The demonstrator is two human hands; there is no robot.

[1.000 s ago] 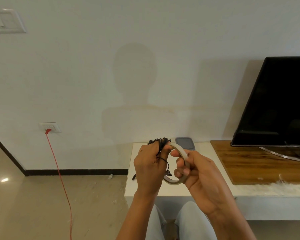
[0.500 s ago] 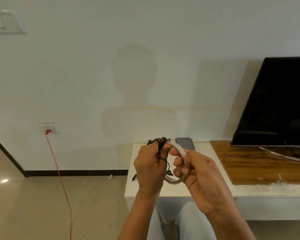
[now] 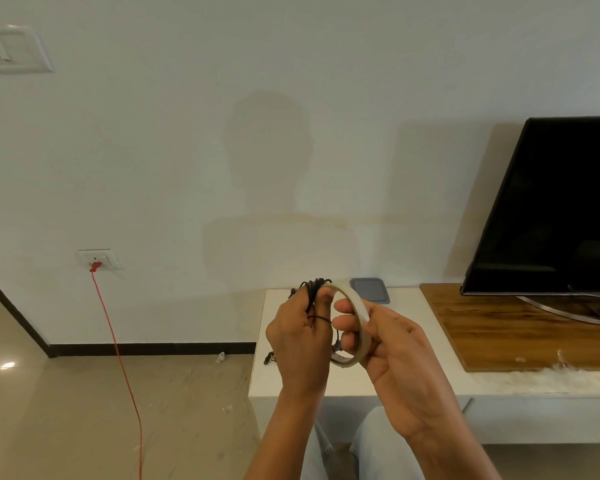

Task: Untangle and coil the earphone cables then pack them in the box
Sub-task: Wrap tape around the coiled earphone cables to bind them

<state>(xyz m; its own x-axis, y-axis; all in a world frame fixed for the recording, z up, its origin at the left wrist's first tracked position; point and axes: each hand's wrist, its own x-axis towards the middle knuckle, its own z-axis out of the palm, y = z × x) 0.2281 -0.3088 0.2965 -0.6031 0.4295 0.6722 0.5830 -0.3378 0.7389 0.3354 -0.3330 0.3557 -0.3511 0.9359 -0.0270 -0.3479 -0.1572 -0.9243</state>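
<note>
Your left hand (image 3: pixel 300 341) grips the coiled black earphone cable (image 3: pixel 312 289) above the white surface (image 3: pixel 413 379), fingers curled round it. Your right hand (image 3: pixel 388 344) clamps the pale translucent ring of tape (image 3: pixel 359 308). If you loosen the left grip while hunting the tape's end, the loops may spring apart. The grey-blue flat box (image 3: pixel 369 290) sits far behind.

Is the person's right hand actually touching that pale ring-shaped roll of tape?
Touching. The head view shows the right hand with fingers curled through the pale tape roll, gripping its band; the left hand grips the black earphone cable bundle.
</note>
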